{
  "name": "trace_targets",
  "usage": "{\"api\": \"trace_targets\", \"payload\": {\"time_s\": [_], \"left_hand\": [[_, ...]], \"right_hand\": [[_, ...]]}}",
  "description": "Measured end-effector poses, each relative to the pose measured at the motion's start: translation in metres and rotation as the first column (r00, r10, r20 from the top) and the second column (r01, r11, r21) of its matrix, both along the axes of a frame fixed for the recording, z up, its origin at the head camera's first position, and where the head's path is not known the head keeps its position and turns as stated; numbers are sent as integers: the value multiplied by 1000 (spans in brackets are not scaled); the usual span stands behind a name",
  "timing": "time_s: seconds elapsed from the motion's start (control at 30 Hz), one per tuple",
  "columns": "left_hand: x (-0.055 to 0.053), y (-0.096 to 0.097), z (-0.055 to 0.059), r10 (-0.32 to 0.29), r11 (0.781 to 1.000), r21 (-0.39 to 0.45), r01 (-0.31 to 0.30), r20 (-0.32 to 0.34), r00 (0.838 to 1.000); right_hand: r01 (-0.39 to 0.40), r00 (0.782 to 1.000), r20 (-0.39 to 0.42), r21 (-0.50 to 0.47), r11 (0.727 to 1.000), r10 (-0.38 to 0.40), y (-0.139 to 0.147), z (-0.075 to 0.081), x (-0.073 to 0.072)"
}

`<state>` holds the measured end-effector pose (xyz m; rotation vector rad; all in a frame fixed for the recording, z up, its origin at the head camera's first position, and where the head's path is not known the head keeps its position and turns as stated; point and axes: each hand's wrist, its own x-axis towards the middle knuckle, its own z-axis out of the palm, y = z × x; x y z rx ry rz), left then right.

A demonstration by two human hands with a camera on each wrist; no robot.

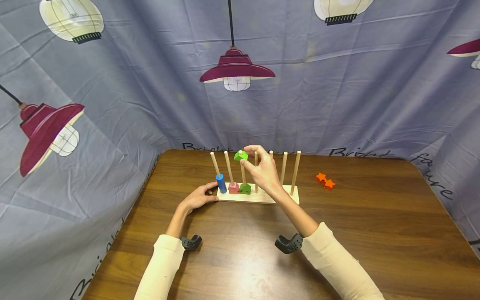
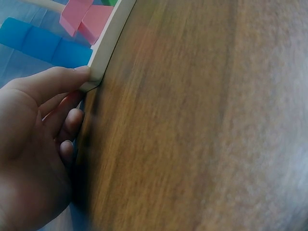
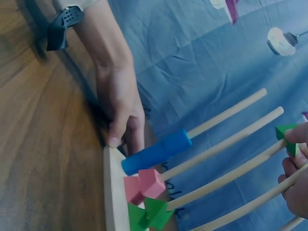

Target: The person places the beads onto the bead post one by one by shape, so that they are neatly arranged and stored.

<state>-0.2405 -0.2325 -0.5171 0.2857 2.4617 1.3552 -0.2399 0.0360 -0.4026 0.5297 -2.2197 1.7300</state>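
A wooden peg board (image 1: 258,197) with several upright pegs stands on the table. My right hand (image 1: 265,171) pinches a green triangular block (image 1: 238,156) at the top of the third peg from the left; the peg's tip shows through it. More green triangular blocks (image 3: 151,213) sit at the foot of that peg. Pink blocks (image 3: 151,183) are stacked low on the second peg, and blue cylinders (image 2: 41,42) on the first. My left hand (image 1: 196,198) grips the board's left end, thumb on the near side and fingers partly hidden behind.
To the right of the peg board, orange star-shaped blocks (image 1: 328,184) lie on the brown wooden table (image 1: 360,233). A grey-blue curtain (image 1: 300,112) printed with lamps hangs behind the table and along its sides.
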Motion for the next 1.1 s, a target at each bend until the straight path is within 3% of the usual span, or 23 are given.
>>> {"api": "trace_targets", "payload": {"time_s": [0.17,0.6,0.87,1.1], "left_hand": [[0,0,-1,15,1000,2,-15,9,1000],[2,1,1,7,1000,4,-7,8,1000],[1,1,-2,8,1000,2,-8,1,1000],[2,1,-1,6,1000,11,-6,0,1000]], "right_hand": [[20,997,75,-25,999,-18,-2,-13,1],[57,968,248,-20,998,-50,-5,-68,6],[51,955,292,24,998,-56,-4,-95,6],[49,951,306,32,998,-56,-3,-103,6]]}}
